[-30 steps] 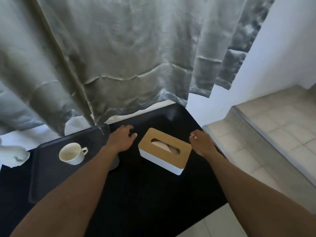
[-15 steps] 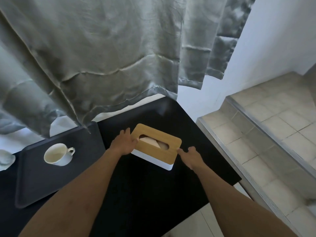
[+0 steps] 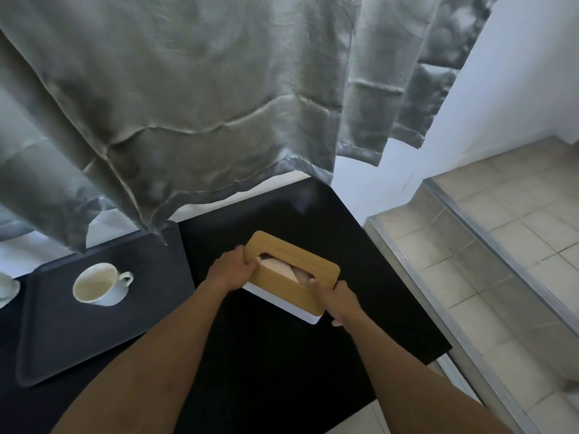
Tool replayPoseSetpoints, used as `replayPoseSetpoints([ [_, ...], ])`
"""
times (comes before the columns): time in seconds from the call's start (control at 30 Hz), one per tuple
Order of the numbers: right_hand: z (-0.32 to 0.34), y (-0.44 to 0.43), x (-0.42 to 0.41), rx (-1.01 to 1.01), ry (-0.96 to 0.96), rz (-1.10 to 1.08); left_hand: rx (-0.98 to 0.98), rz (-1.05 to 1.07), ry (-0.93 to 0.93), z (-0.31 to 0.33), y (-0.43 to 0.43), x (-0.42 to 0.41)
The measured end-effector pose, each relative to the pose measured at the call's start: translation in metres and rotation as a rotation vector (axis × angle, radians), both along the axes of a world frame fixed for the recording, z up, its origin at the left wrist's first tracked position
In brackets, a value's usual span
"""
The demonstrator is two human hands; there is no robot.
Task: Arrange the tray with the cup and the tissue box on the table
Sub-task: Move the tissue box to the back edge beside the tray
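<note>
Hands, left hand (image 3: 231, 272) and right hand (image 3: 336, 300), clasp the tissue box (image 3: 291, 277), hiding its ends.

Both hands grip tissue box (image 3: 293, 278) at frame centre: left hand (image 3: 230, 272) on its left end, right hand (image 3: 336, 300) on right end. Box on black table (image 3: 360, 277). Tray (image 3: 56, 346) w/ cup (image 3: 97, 283) lower left. Grey curtain (image 3: 203, 89) across top.
</note>
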State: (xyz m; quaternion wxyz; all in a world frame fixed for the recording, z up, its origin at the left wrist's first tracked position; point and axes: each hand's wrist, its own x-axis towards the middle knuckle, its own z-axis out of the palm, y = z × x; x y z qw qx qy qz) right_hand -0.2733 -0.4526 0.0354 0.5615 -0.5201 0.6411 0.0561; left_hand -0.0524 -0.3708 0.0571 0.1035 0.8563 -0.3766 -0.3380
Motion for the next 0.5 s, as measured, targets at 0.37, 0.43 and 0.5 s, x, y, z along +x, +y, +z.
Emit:
replayPoseSetpoints([
  [0.37,-0.008,-0.001,0.01,0.024,0.023,-0.025,-0.032,0.112,0.021,-0.006,-0.005,0.002],
  [0.43,-0.009,-0.004,0.012,-0.034,0.057,0.014,-0.039,0.136,0.019,-0.006,-0.003,0.0],
  [0.5,-0.006,-0.01,0.013,-0.051,0.051,0.055,-0.061,0.166,0.031,-0.006,-0.001,-0.001],
])
